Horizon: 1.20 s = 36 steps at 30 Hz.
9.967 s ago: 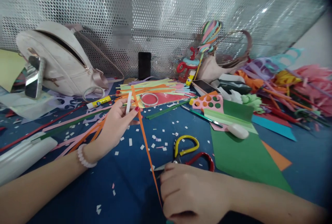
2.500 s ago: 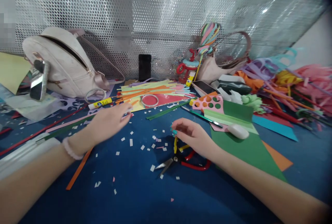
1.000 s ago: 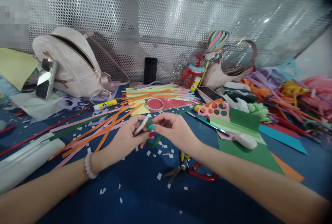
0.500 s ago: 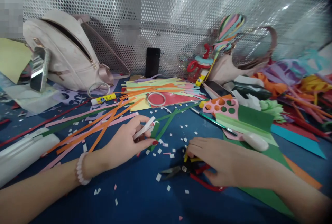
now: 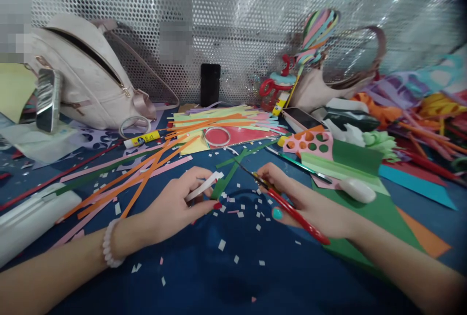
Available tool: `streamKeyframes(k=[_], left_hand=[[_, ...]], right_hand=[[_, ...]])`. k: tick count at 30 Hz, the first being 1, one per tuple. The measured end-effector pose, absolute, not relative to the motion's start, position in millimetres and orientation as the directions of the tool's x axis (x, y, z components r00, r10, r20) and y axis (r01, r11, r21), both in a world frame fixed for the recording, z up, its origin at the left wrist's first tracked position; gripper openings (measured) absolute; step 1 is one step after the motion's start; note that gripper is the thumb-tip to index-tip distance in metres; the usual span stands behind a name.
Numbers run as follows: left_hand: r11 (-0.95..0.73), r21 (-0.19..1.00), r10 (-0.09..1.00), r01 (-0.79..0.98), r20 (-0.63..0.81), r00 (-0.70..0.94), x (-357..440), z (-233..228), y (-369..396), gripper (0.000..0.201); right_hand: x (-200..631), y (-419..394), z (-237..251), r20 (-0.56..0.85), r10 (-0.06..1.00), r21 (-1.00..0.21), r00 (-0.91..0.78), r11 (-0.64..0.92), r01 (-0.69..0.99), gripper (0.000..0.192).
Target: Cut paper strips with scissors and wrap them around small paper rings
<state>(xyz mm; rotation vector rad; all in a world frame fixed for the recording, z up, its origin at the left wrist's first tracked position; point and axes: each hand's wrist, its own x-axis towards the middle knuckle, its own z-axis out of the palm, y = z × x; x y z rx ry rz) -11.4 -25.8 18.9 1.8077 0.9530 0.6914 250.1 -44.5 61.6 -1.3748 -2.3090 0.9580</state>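
My left hand [image 5: 182, 198] is closed on a white paper strip [image 5: 203, 186] that curves up past the fingers. A green paper strip [image 5: 226, 178] runs from beside the left fingertips toward the upper right, where it crosses another green strip. My right hand [image 5: 299, 198] grips a pair of red-handled scissors [image 5: 288, 208], lifted off the table. Their narrow blades [image 5: 245, 168] point to the upper left, close to the green strip. Small white paper bits [image 5: 222, 245] lie scattered on the blue table [image 5: 204, 286] between and below the hands.
Orange and pink strips [image 5: 146, 178] lie left of centre, beside a yellow glue stick [image 5: 142, 138]. A tape roll [image 5: 217, 137] and a strip pile [image 5: 219, 119] lie ahead. A black phone [image 5: 210, 85] leans behind. Green paper sheets [image 5: 357, 159] and a white mouse [image 5: 357, 191] are at right.
My right hand has raised the scissors from the table and turned them, so the blades now point up and left. My left hand stays nearly in place with the white strip.
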Motion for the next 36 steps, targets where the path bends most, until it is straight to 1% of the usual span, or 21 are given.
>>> streamKeyframes(k=[3, 4, 8, 11, 16, 19, 22, 25, 29, 32, 36], left_hand=[[-0.269, 0.91, 0.825, 0.317, 0.048, 0.564, -11, 20, -28, 0.028], [-0.277, 0.907, 0.818, 0.317, 0.049, 0.574, -11, 21, -29, 0.027], [-0.283, 0.909, 0.797, 0.307, 0.045, 0.603, -11, 22, -33, 0.025], [-0.288, 0.912, 0.785, 0.293, 0.05, 0.617, -11, 23, -36, 0.027], [-0.389, 0.859, 0.763, 0.334, 0.097, 0.639, -8, 26, -37, 0.022], [-0.396, 0.835, 0.766, 0.382, 0.071, 0.64, -6, 27, -37, 0.02], [-0.388, 0.821, 0.765, 0.419, 0.032, 0.643, -6, 26, -37, 0.022], [-0.396, 0.822, 0.76, 0.409, 0.043, 0.649, -7, 26, -37, 0.023], [-0.42, 0.818, 0.752, 0.394, 0.071, 0.655, -6, 27, -37, 0.013], [-0.44, 0.821, 0.738, 0.363, 0.101, 0.667, -6, 29, -37, 0.007], [-0.43, 0.838, 0.741, 0.337, 0.115, 0.661, -6, 29, -38, 0.01]], right_hand=[[238, -51, 61, -0.166, 0.819, -0.695, -0.549, 0.298, 0.654, 0.03], [235, -53, 61, -0.167, 0.82, -0.69, -0.547, 0.299, 0.659, 0.03], [227, -58, 61, -0.142, 0.835, -0.66, -0.532, 0.321, 0.679, 0.032], [225, -60, 62, -0.149, 0.838, -0.65, -0.525, 0.317, 0.691, 0.034], [223, -62, 62, -0.152, 0.832, -0.664, -0.534, 0.315, 0.678, 0.032], [222, -63, 61, -0.146, 0.827, -0.677, -0.543, 0.317, 0.664, 0.033], [222, -64, 59, -0.151, 0.822, -0.704, -0.549, 0.3, 0.643, 0.033], [221, -64, 57, -0.15, 0.822, -0.72, -0.549, 0.289, 0.63, 0.03], [221, -63, 55, -0.161, 0.834, -0.709, -0.528, 0.274, 0.649, 0.023], [221, -63, 51, -0.145, 0.841, -0.691, -0.522, 0.292, 0.661, 0.02], [221, -62, 46, -0.118, 0.847, -0.683, -0.519, 0.311, 0.661, 0.019]])
